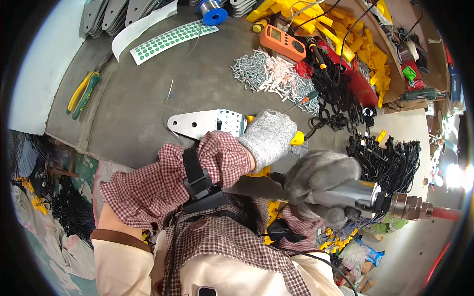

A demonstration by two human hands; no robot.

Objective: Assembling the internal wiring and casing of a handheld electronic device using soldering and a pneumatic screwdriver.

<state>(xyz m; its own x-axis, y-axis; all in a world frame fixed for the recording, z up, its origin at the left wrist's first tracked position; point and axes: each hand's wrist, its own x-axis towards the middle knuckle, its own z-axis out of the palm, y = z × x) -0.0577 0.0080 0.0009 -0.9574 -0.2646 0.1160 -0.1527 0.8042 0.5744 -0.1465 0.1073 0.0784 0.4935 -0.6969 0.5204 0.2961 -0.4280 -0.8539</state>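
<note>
My left hand [270,138], in a pale grey knit glove, is closed round the yellow handle [297,138] of a flat tool. The tool's tapered metal plate [195,124] has two round holes and a perforated patch, and it points left over the bench. My right hand [323,172], in a darker grey glove and slightly blurred, is wrapped round a grey air-powered tool [355,196]. Its metal coupling [407,206] leads to a red hose [444,213]. The working tip of the air tool is hard to make out. A slim screwdriver [310,97] lies beyond my left hand.
Piles of screws [249,69] and pale pink sleeves [279,74] lie ahead, near an orange meter [282,43]. Black cables [387,160] heap at right. Pliers [83,95], a sticker sheet [173,42] and a solder spool [213,13] lie left and far on the bench [133,108].
</note>
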